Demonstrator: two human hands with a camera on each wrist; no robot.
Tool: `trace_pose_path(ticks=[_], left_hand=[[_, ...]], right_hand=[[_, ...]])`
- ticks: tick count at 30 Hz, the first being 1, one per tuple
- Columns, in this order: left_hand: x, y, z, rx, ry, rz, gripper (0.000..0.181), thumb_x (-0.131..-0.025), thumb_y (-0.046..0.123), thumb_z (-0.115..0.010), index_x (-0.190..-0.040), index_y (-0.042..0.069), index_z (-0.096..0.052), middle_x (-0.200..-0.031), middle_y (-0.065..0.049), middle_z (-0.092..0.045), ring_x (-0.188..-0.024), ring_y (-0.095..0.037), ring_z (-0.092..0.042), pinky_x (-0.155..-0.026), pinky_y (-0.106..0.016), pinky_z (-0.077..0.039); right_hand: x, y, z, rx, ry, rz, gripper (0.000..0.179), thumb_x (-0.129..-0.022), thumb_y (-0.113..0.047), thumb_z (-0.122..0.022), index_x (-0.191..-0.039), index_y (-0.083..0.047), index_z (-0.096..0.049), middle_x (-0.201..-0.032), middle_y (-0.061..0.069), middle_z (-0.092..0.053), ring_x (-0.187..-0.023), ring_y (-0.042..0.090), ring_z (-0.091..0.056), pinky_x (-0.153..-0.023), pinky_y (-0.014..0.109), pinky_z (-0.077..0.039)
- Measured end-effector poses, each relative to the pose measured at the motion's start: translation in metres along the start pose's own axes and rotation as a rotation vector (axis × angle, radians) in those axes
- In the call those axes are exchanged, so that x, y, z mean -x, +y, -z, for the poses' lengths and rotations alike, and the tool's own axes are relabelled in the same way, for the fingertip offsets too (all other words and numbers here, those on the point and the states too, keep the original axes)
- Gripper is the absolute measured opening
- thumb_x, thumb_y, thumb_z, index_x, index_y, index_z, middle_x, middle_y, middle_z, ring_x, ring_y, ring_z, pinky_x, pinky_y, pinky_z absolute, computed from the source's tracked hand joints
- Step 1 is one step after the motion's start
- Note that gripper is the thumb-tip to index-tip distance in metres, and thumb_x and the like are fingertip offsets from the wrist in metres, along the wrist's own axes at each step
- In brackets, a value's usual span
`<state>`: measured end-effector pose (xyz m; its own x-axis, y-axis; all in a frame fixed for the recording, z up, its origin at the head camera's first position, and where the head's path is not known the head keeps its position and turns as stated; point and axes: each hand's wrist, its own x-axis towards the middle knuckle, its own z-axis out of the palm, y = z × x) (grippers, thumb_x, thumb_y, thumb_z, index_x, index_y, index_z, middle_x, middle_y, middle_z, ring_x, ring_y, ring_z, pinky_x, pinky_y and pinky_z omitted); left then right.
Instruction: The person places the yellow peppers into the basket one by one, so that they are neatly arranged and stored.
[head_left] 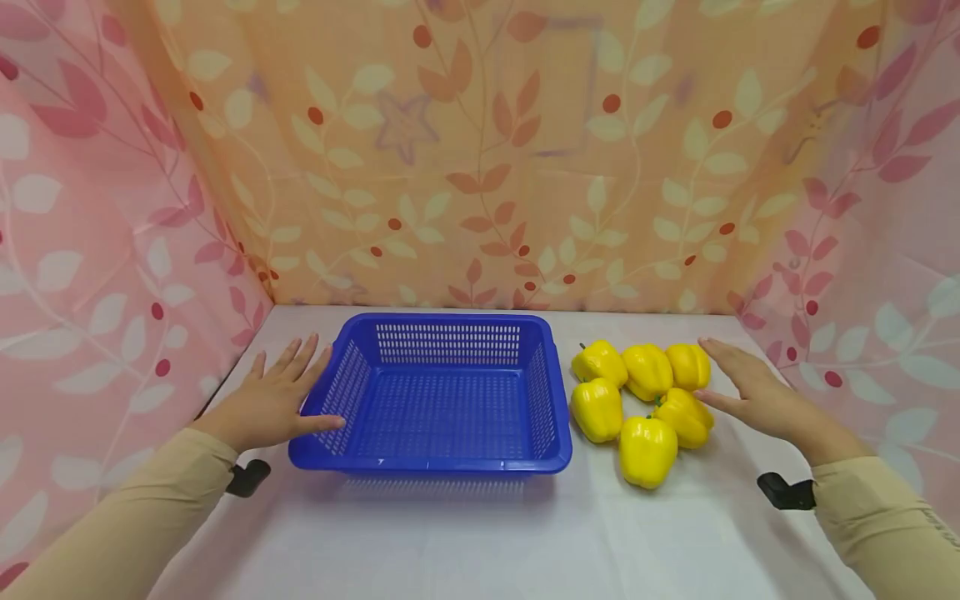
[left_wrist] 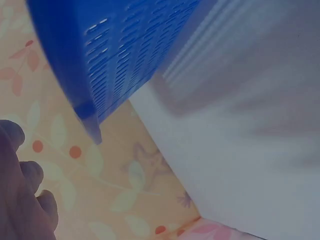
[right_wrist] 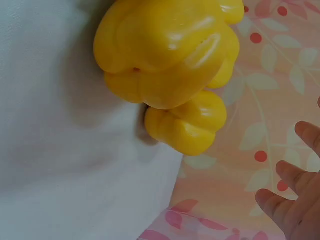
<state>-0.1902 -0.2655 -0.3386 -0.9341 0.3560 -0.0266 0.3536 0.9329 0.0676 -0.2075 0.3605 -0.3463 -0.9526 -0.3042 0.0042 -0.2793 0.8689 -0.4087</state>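
A blue perforated plastic basket point(head_left: 450, 463) stands on the white table, with nothing inside it. My left hand point(head_left: 279, 402) is spread over the basket's left rim, its thumb reaching across the edge. In the left wrist view, fingertips point(left_wrist: 31, 175) show beside the basket's slotted wall point(left_wrist: 120, 65). Several yellow bell peppers point(head_left: 648, 450) lie grouped to the right of the basket. My right hand point(head_left: 765, 402) is at the right side of the group, fingers extended and holding nothing. The right wrist view shows a large pepper point(right_wrist: 160, 50) near the camera and a smaller one point(right_wrist: 187, 125) behind.
The white table point(head_left: 465, 542) carries the basket and peppers. An orange leaf-patterned curtain point(head_left: 480, 167) hangs at the back. Pink patterned cloth point(head_left: 97, 208) encloses the left side, and similar cloth point(head_left: 900, 275) the right. Black wrist mounts point(head_left: 786, 492) stick out from the sleeves.
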Motion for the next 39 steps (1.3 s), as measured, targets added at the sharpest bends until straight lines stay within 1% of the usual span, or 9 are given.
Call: trace_pose_path(ticks=[3,6,13,15,18,23,28,32,39], left_hand=[[0.0,0.0,-0.002,-0.007,0.001,-0.009,0.109,-0.072,0.079,-0.041,-0.147,0.008,-0.008,-0.152,-0.019,0.002,-0.137,-0.038,0.008,-0.1,-0.065,0.011],[0.0,0.0,-0.005,-0.007,0.002,-0.011,0.109,-0.072,0.079,-0.041,-0.147,0.007,-0.009,-0.152,-0.019,0.002,-0.137,-0.038,0.007,-0.101,-0.065,0.009],[-0.001,0.001,-0.013,0.016,-0.002,-0.015,0.107,-0.075,0.076,-0.043,-0.147,0.006,-0.007,-0.152,-0.019,0.001,-0.137,-0.038,0.006,-0.102,-0.064,0.009],[-0.001,0.002,-0.014,0.032,0.0,-0.018,0.106,-0.075,0.073,-0.046,-0.147,0.005,-0.009,-0.151,-0.021,-0.001,-0.137,-0.039,0.005,-0.101,-0.064,0.009],[0.001,0.003,-0.016,0.051,-0.004,-0.022,0.106,-0.076,0.073,-0.047,-0.146,0.003,-0.01,-0.151,-0.022,-0.002,-0.137,-0.04,0.004,-0.101,-0.065,0.009],[0.001,0.003,-0.022,0.071,-0.007,-0.033,0.106,-0.075,0.073,-0.047,-0.146,0.002,-0.011,-0.151,-0.022,-0.002,-0.137,-0.041,0.002,-0.101,-0.065,0.007],[0.001,0.0,-0.028,0.092,0.034,-0.051,0.103,-0.076,0.067,-0.053,-0.146,0.002,-0.013,-0.151,-0.022,-0.004,-0.137,-0.04,0.001,-0.102,-0.064,0.007],[0.001,-0.001,-0.033,0.116,0.06,-0.075,0.102,-0.077,0.063,-0.057,-0.145,0.0,-0.016,-0.15,-0.024,-0.009,-0.137,-0.04,-0.001,-0.103,-0.063,0.008],[0.002,-0.001,-0.035,0.091,0.025,-0.058,0.105,-0.074,0.069,-0.054,-0.145,0.0,-0.017,-0.15,-0.023,-0.009,-0.138,-0.039,-0.004,-0.105,-0.062,0.002]], right_hand=[[-0.001,0.003,-0.004,-0.026,-0.017,-0.013,0.088,-0.085,-0.041,-0.061,-0.148,-0.015,-0.004,-0.149,0.025,-0.011,-0.129,0.051,-0.009,-0.095,0.072,-0.008],[-0.002,0.006,-0.008,-0.039,-0.028,-0.02,0.088,-0.086,-0.042,-0.06,-0.148,-0.014,-0.005,-0.149,0.025,-0.011,-0.129,0.052,-0.009,-0.094,0.073,-0.008],[-0.003,0.016,-0.019,-0.046,-0.038,-0.05,0.088,-0.085,-0.045,-0.06,-0.148,-0.015,-0.007,-0.147,0.029,-0.013,-0.127,0.054,-0.012,-0.091,0.074,-0.013],[-0.004,0.018,-0.022,-0.054,-0.043,-0.054,0.087,-0.085,-0.046,-0.059,-0.148,-0.015,-0.009,-0.146,0.03,-0.014,-0.127,0.054,-0.013,-0.091,0.073,-0.014],[-0.003,0.021,-0.028,-0.07,-0.042,-0.04,0.084,-0.085,-0.044,-0.06,-0.148,-0.013,-0.013,-0.144,0.032,-0.017,-0.126,0.055,-0.015,-0.092,0.073,-0.016],[-0.001,0.026,-0.041,-0.089,-0.028,-0.019,0.08,-0.085,-0.042,-0.061,-0.145,-0.007,-0.021,-0.141,0.032,-0.025,-0.125,0.054,-0.02,-0.094,0.071,-0.018],[-0.003,0.029,-0.051,-0.109,-0.022,-0.011,0.08,-0.084,-0.042,-0.062,-0.144,-0.004,-0.024,-0.141,0.03,-0.026,-0.126,0.053,-0.02,-0.094,0.07,-0.018],[-0.004,0.031,-0.057,-0.123,-0.016,0.001,0.079,-0.084,-0.041,-0.063,-0.143,-0.005,-0.026,-0.142,0.028,-0.026,-0.127,0.052,-0.02,-0.096,0.069,-0.016],[-0.001,0.032,-0.063,-0.156,-0.028,-0.003,0.077,-0.084,-0.039,-0.063,-0.144,-0.007,-0.025,-0.142,0.028,-0.025,-0.126,0.052,-0.021,-0.095,0.07,-0.016]])
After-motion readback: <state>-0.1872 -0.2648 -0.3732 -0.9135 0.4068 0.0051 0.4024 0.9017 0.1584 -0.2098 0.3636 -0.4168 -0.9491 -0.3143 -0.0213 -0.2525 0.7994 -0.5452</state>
